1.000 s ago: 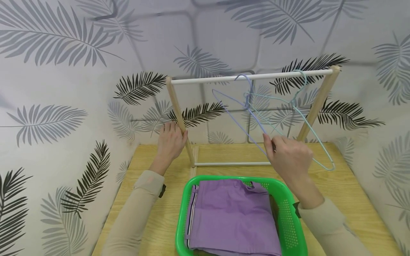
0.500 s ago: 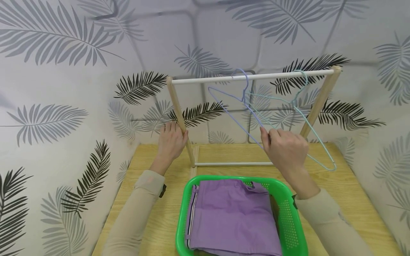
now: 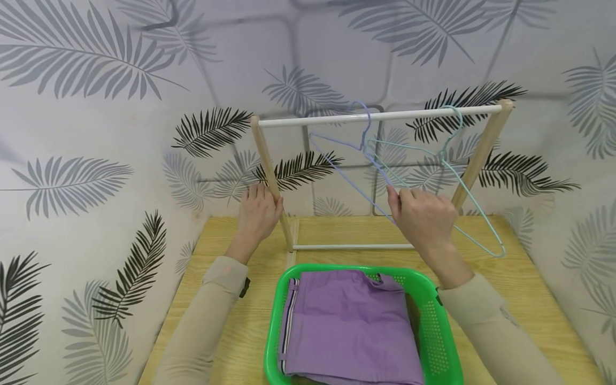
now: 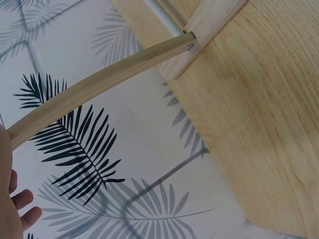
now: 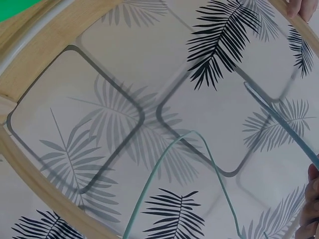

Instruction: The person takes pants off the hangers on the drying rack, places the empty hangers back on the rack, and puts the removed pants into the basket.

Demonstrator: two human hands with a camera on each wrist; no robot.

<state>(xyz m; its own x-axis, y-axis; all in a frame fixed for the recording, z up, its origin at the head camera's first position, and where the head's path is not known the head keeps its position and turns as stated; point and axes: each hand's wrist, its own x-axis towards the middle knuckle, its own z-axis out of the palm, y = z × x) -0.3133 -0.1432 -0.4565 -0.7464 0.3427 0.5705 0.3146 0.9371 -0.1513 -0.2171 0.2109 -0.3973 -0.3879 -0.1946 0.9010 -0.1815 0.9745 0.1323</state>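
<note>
My right hand (image 3: 425, 219) grips a lavender wire hanger (image 3: 344, 174) near its right end. Its hook stands at the white top rail (image 3: 313, 121) of a small clothes rack, rising just above it; whether it bears on the rail I cannot tell. A mint-green hanger (image 3: 474, 200) hangs farther right on the same rail, partly behind my right hand. My left hand (image 3: 258, 214) holds the rack's left wooden post (image 3: 263, 152), fingers on its outer side. In the left wrist view that post (image 4: 99, 82) runs down to its foot on the table.
A green plastic basket (image 3: 435, 331) stands in front of the rack, holding folded purple cloth (image 3: 353, 326) with a striped band along its left edge. The wooden table (image 3: 221, 321) meets leaf-patterned walls (image 3: 115, 128) at the back and sides. A lower white bar (image 3: 353, 246) spans the rack's base.
My right hand has moved left and slightly up with the lavender hanger. The hanger's hook has shifted left along the rail and stands higher. My left hand has stayed on the post.
</note>
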